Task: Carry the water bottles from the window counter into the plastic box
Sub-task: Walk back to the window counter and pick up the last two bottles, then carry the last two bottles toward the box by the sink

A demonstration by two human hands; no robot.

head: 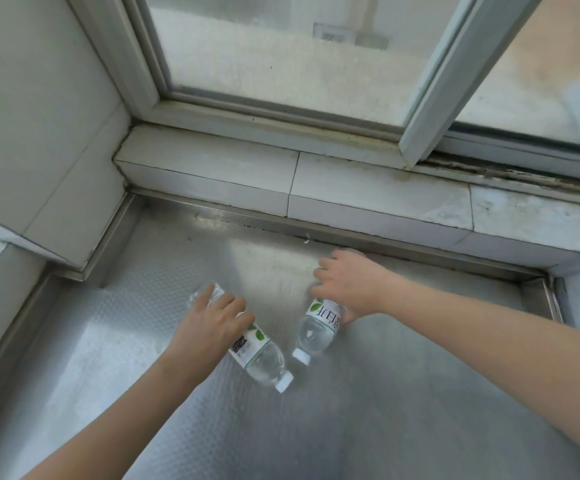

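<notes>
Counter: embossed stainless-steel counter (403, 393) set in a corner under a sliding window (281, 57); a white tiled sill (368, 188) runs along its far edge, a tiled wall to my left.

Bottle 1: clear plastic water bottle with white cap and white-and-green label (259, 355), lying on its side on the counter, cap toward me and to the right.

Bottle 2: second clear plastic water bottle of the same make (318, 329), also on its side, just right of bottle 1, cap toward me. Caps lie near each other; the two bodies are apart.

Left hand: my left hand (212, 323) lies over the far half of bottle 1, fingers curled down across the body. Reads as a grip closing on it; bottle not lifted off the counter.

Right hand: my right hand (351, 285) covers the base end of bottle 2, fingers spread and bent over it, thumb on the near side against the label. Contact made; I cannot tell whether the grip is fully closed.

Progress: judged early. Both bottles visible are on the counter; neither is raised. The plastic box is not in view, so I cannot say whether any bottle is already in it. Left to do: lift both, carry, deposit.

Labels: green leaf motif on both. Bottle 2 shows large dark characters, seen upside down and partly covered, not readable. Bottle 1 shows a dark printed block, too small to read. No brand identified.
</notes>
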